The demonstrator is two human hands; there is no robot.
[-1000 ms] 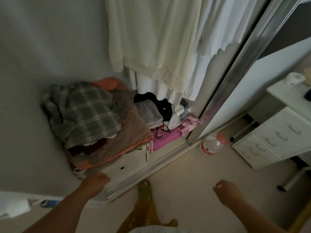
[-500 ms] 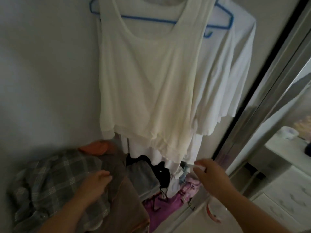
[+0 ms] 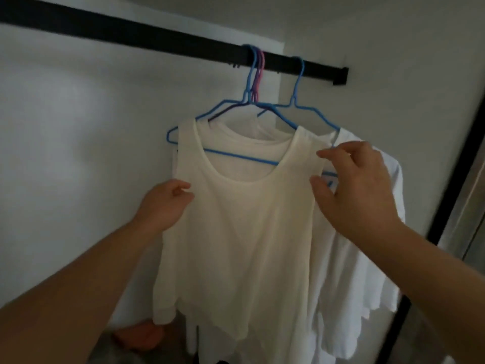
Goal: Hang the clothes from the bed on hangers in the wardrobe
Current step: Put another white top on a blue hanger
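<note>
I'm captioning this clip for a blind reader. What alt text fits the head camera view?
Two bare hands reach up to a cream sleeveless top on a blue hanger in a wardrobe: the left hand at its left armhole edge, the right hand by its right shoulder strap. Several hangers hook over a black rail, with a white shirt hanging behind.

Two bare forearms raised up and forward from the lower corners. Left hand (image 3: 164, 206) at chest height, fingers curled, thumb and fingertips pinching the left edge of a cream top (image 3: 236, 219). Right hand (image 3: 357, 187) slightly higher, back toward the camera, fingers spread and bent, thumb and forefinger pinching the top's right shoulder strap.
</note>
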